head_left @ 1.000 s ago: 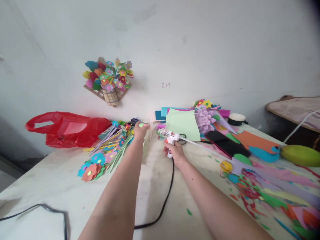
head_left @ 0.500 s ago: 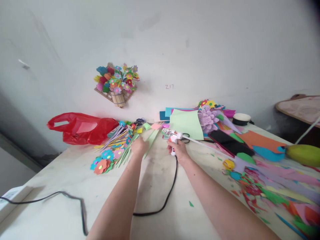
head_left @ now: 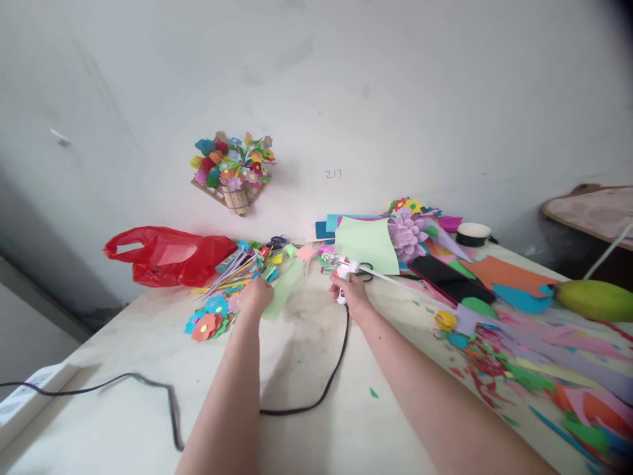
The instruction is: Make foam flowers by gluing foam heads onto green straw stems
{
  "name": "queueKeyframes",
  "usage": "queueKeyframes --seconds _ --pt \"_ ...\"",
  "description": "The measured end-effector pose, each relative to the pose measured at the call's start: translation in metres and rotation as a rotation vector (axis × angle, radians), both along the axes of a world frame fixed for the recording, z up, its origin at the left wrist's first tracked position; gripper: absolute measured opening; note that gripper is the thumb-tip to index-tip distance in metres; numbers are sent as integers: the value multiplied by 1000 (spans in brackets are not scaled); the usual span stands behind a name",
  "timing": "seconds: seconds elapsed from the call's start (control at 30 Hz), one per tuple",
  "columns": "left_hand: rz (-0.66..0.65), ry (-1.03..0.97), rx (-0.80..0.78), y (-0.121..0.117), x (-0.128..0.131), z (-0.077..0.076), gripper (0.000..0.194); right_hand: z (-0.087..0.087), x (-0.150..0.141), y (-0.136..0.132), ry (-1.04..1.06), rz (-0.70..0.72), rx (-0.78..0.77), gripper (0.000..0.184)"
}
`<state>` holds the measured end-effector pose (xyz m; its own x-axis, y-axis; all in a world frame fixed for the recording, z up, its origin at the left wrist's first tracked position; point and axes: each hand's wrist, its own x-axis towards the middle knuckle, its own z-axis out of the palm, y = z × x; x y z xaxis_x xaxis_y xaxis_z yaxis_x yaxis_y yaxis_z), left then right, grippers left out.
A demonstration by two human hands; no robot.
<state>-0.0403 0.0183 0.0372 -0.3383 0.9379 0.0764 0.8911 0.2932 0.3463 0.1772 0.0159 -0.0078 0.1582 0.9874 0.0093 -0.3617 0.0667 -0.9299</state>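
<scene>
Apparently picks among strips (head_left: 220, 280) at left with the left hand (head_left: 256, 297), hard to tell if closed, and grips the glue gun (head_left: 346, 268) farther right in the right hand (head_left: 355, 295), likely needing a light pinch next.

I see a white glue gun (head_left: 345, 269) with touches of red at the centre, its cord (head_left: 284, 413) black. Left of it I get a pale green strip (head_left: 283, 290). At middle left I have a red bag (head_left: 171, 254) and orange and blue paper flowers (head_left: 206, 328) with yellow centres. Right of centre I read a mint sheet (head_left: 366, 241), a lilac flower (head_left: 408, 234), a black phone (head_left: 445, 277) and orange paper (head_left: 509, 274).
</scene>
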Motion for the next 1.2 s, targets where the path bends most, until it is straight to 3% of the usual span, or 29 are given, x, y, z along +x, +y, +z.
queueKeyframes --seconds 0.1,0.23,0.37,0.53,0.67,1.03,1.2 --pt "-98 -43 11 -2 -11 10 14 1 1 -1 24 -3 -4 23" --pt "-206 -84 -18 -8 1 11 14 3 2 -2 67 -21 -7 24" --pt "-291 -71 -68 -14 27 -5 13 3 4 -1 79 -38 -11 25" --pt "-473 -14 127 -7 57 -29 17 3 8 0 92 -62 -26 27" --pt "-630 -75 174 6 75 -35 17 4 10 0 117 -80 -30 25" --pt "-531 -22 138 81 71 -36 18 1 10 4 95 -65 -6 24" --pt "-473 -18 126 89 68 -41 19 -1 9 5 72 -66 12 24"
